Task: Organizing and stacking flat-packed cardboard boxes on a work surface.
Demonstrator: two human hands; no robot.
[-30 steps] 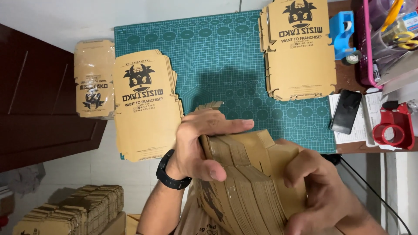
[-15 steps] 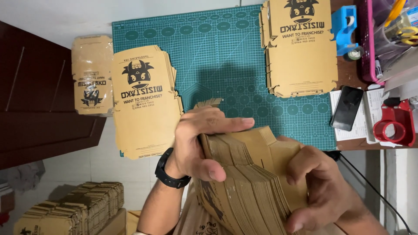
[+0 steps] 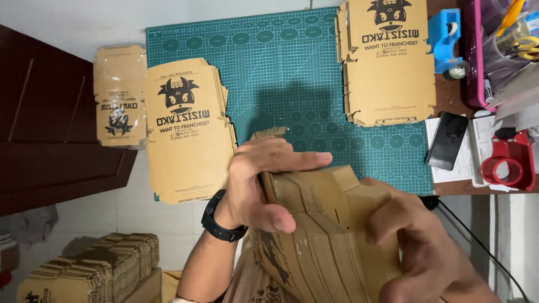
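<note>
Cardboard box blanks (image 3: 325, 235), a thick stack, are gripped by both hands, left (image 3: 264, 185) and right (image 3: 426, 247).

Lighting: bright, even, from overhead. Soft shadow of the hands falls on the green cutting mat (image 3: 292, 84). Focus sharp centrally; right hand (image 3: 426, 247) slightly blurred.

A thick stack of flat brown cardboard cartons (image 3: 325, 235) is clasped edge-up between the left hand (image 3: 264, 179) and right hand (image 3: 426, 247). Two further stacks of flat brown cartons with black print lie on the green cutting mat (image 3: 281, 73): one at its left edge (image 3: 188, 132), one at its upper right (image 3: 387, 62). A plastic-wrapped bundle (image 3: 119, 95) lies left of the mat, more folded cartons (image 3: 95, 269) sit at lower left, and a dark-screened phone (image 3: 447, 140) rests on white papers to the right.
</note>
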